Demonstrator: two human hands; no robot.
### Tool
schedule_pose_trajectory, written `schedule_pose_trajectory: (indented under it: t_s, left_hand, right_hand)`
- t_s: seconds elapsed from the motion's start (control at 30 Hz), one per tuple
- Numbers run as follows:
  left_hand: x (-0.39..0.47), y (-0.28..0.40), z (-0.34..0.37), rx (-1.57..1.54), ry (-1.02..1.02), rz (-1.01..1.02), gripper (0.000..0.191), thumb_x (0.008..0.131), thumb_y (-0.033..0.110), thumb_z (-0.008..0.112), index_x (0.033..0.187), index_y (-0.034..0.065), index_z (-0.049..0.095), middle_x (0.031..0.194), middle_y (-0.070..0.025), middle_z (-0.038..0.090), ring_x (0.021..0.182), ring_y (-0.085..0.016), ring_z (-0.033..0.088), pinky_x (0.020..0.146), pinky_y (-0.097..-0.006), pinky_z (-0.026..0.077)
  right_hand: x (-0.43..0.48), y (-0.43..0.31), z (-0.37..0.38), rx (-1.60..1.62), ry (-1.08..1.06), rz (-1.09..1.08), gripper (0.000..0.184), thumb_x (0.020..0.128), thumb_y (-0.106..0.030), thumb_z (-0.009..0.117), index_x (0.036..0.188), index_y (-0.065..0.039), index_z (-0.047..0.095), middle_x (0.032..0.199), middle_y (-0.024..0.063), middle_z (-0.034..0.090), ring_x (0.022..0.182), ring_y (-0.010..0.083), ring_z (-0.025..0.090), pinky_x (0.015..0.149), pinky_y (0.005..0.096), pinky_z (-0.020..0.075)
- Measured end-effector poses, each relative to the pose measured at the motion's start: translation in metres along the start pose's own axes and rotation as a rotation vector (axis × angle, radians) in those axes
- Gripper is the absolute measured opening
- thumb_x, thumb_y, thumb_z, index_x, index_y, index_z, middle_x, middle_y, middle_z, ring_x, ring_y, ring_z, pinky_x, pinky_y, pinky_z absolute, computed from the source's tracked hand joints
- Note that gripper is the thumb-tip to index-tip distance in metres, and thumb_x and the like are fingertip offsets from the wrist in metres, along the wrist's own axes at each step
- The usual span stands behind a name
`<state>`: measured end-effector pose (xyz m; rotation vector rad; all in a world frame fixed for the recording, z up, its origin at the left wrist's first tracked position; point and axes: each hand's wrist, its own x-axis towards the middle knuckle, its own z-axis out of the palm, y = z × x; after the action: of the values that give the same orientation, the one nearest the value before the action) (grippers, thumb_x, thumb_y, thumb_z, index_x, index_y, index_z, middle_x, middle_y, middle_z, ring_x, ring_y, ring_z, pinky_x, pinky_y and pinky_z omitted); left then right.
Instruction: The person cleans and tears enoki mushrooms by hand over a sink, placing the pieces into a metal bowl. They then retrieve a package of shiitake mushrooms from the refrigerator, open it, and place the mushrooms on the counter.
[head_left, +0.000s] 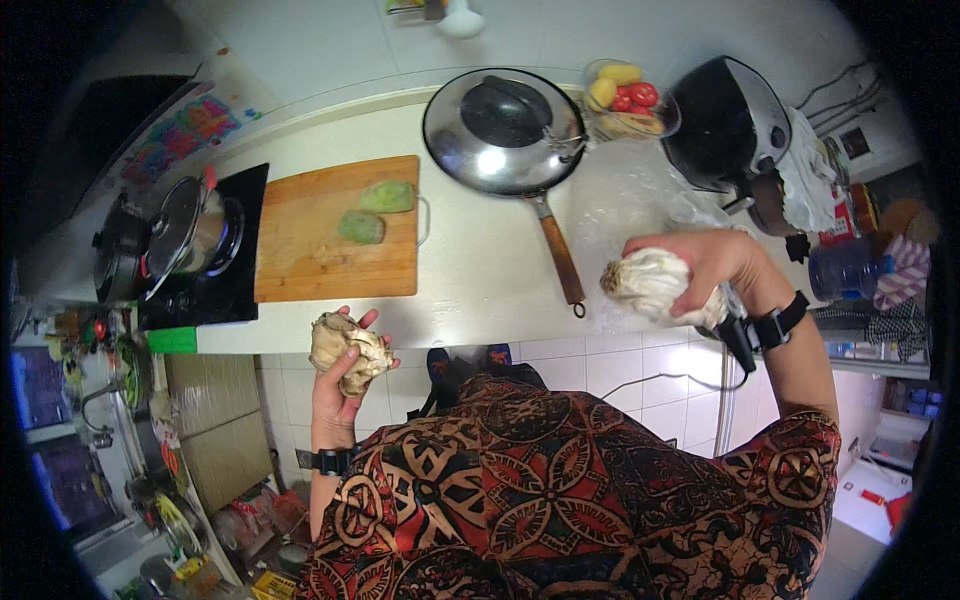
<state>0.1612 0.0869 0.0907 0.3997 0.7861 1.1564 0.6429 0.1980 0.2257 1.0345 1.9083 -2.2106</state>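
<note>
My left hand grips a clump of greyish-beige mushrooms, which look like oyster mushrooms, just in front of the counter edge. On the right, my right hand is closed over a white bunch of what look like mushrooms with a brown root end facing left. That bunch is above a crumpled clear plastic bag on the counter. Two pieces of peeled green vegetable lie on a wooden cutting board, beyond my left hand.
A lidded wok stands mid-counter, its wooden handle pointing toward me. A clear bowl behind it holds tomatoes and yellow produce. Further right is a black air fryer. Left of the board, a lidded pot stands on the black cooktop.
</note>
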Motion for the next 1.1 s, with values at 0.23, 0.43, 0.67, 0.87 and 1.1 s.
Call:
schedule_pose_trajectory:
  t_s: [0.23, 0.43, 0.67, 0.87, 1.1]
  left_hand:
    - [-0.028, -0.004, -0.024, -0.084, 0.131, 0.065, 0.056, 0.091, 0.007, 0.060, 0.142, 0.0177, 0.039, 0.138, -0.0187, 0.049, 0.112, -0.033, 0.059, 0.086, -0.0543, 0.056]
    - [-0.042, 0.004, -0.037, -0.081, 0.252, 0.124, 0.057, 0.090, 0.003, 0.059, 0.141, 0.0181, 0.038, 0.133, -0.0191, 0.053, 0.112, -0.036, 0.059, 0.087, -0.0572, 0.054]
    - [-0.047, 0.002, -0.050, -0.086, 0.261, 0.124, 0.052, 0.093, 0.008, 0.058, 0.141, 0.0196, 0.040, 0.134, -0.0166, 0.054, 0.116, -0.033, 0.057, 0.092, -0.0540, 0.054]
    - [-0.029, 0.008, -0.057, -0.100, 0.235, 0.106, 0.049, 0.094, 0.008, 0.056, 0.140, 0.0200, 0.044, 0.134, -0.0146, 0.055, 0.119, -0.033, 0.056, 0.094, -0.0543, 0.051]
    - [-0.006, 0.003, -0.042, -0.084, 0.257, 0.021, 0.049, 0.095, 0.009, 0.056, 0.140, 0.0201, 0.044, 0.133, -0.0148, 0.055, 0.118, -0.034, 0.057, 0.095, -0.0541, 0.050]
  right_hand:
    - [0.199, 0.060, 0.062, 0.343, 0.534, -0.136, 0.078, 0.066, -0.015, 0.083, 0.132, -0.003, 0.042, 0.116, 0.0144, 0.060, 0.109, 0.0249, 0.059, 0.092, 0.0376, 0.0495]
    - [0.327, 0.104, 0.042, -0.285, 1.005, 0.457, 0.094, 0.065, -0.028, 0.085, 0.137, -0.006, 0.028, 0.125, 0.0253, 0.051, 0.112, 0.0356, 0.056, 0.091, 0.0426, 0.0513]
    - [0.312, 0.071, 0.070, -0.505, 1.163, 0.564, 0.103, 0.065, -0.032, 0.087, 0.143, -0.005, 0.026, 0.137, 0.0235, 0.041, 0.125, 0.0403, 0.044, 0.098, 0.0497, 0.0461]
    - [0.179, 0.057, 0.030, -1.061, 1.669, -0.311, 0.066, 0.068, -0.023, 0.082, 0.126, -0.008, 0.055, 0.140, 0.0181, 0.045, 0.126, 0.0413, 0.042, 0.105, 0.0536, 0.0339]
    - [0.080, 0.139, 0.004, -0.367, 1.436, 0.860, 0.141, 0.046, -0.044, 0.095, 0.153, -0.043, 0.003, 0.160, 0.0206, -0.009, 0.141, 0.0583, 0.005, 0.102, 0.0767, 0.0227]
